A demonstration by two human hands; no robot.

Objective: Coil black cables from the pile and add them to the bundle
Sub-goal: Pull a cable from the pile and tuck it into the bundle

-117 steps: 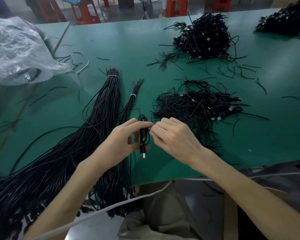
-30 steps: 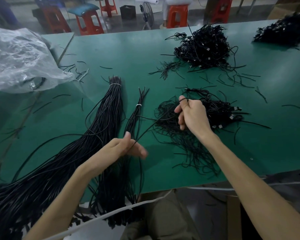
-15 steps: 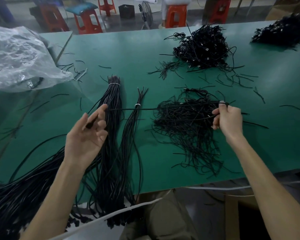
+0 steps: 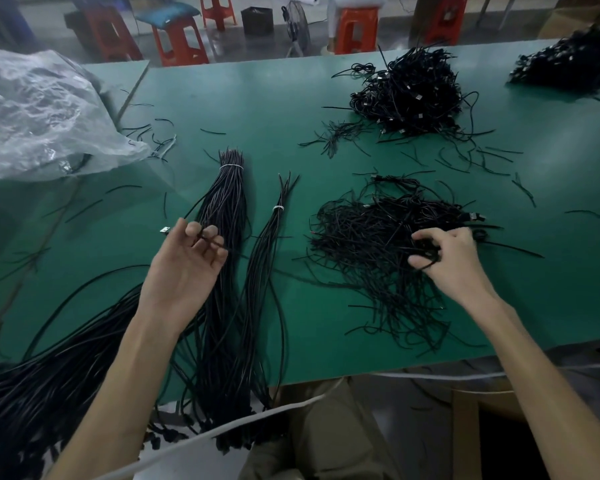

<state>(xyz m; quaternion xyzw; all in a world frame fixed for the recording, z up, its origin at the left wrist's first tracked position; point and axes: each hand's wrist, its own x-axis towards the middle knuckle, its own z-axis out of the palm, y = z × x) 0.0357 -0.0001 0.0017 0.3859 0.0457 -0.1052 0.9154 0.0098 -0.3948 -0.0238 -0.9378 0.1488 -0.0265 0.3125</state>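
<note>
Black cables; green table; orange stools

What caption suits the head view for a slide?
Left hand pinches a black cable by the tied bundle while the right hand grips strands in the loose cable pile on the green table.

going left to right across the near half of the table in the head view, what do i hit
plastic bag → left hand pinching a cable → thick tied bundle → thin tied bundle → loose cable pile → right hand gripping cables at the pile's right side
</note>
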